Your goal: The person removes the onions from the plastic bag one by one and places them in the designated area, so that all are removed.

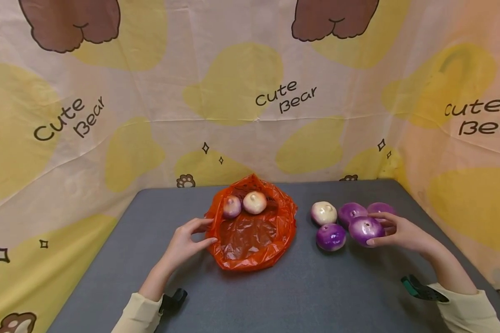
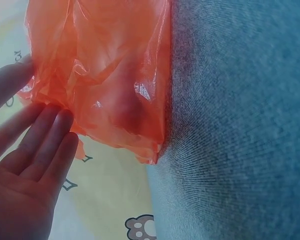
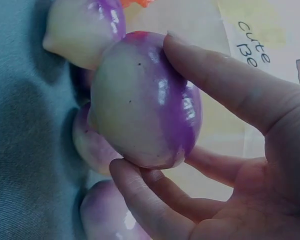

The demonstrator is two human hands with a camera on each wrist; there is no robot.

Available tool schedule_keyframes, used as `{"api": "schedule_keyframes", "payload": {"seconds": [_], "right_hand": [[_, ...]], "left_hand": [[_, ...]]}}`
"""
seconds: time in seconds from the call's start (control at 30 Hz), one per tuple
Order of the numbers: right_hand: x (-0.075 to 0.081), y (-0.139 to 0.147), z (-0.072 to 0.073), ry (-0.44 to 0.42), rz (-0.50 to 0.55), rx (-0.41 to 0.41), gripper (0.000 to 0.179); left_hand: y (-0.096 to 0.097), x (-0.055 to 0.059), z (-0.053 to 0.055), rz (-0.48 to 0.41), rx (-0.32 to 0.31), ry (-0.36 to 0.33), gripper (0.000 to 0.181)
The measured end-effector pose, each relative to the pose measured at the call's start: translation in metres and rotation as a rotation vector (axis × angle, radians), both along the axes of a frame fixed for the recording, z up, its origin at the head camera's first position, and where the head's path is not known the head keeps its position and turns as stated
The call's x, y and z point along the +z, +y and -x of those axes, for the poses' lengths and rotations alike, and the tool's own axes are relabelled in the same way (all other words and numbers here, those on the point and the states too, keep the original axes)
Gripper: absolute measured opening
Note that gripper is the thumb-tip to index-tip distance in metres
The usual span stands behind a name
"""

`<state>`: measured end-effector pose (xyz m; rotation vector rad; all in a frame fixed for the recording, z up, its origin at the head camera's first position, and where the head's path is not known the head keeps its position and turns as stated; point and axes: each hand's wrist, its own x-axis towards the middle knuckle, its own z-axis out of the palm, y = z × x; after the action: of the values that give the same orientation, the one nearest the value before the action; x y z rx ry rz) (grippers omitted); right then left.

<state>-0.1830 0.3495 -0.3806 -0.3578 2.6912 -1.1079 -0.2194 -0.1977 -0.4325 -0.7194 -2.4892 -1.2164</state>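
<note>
My right hand (image 1: 393,231) holds a purple and white turnip (image 1: 363,230) between thumb and fingers, slightly above the others. In the right wrist view its pale side and purple band show, with fingertips on opposite sides. At the left rim of an orange-red plastic bag (image 1: 256,263), my left hand (image 1: 187,243) touches the film with fairly straight fingers. The bag's mouth is wide open; a purplish turnip (image 1: 232,206) and a whiter turnip (image 1: 254,203) lie inside at the back. In the left wrist view, the fingertips rest against the bag's outer side (image 2: 110,85).
Beside the held turnip sit a white-topped turnip (image 1: 323,213), a dark purple turnip (image 1: 331,237) and two purple turnips behind, one (image 1: 352,212) nearer the middle, one (image 1: 381,209) partly hidden by my right hand. A printed cloth (image 1: 250,138) backs the grey table (image 1: 275,300).
</note>
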Motion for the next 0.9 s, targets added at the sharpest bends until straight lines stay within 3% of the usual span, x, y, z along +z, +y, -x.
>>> {"api": "schedule_keyframes", "payload": {"seconds": [0.9], "right_hand": [[-0.028, -0.006, 0.003, 0.034, -0.018, 0.018, 0.076]], "left_hand": [[0.0, 0.0, 0.003, -0.023, -0.013, -0.026, 0.045]]}}
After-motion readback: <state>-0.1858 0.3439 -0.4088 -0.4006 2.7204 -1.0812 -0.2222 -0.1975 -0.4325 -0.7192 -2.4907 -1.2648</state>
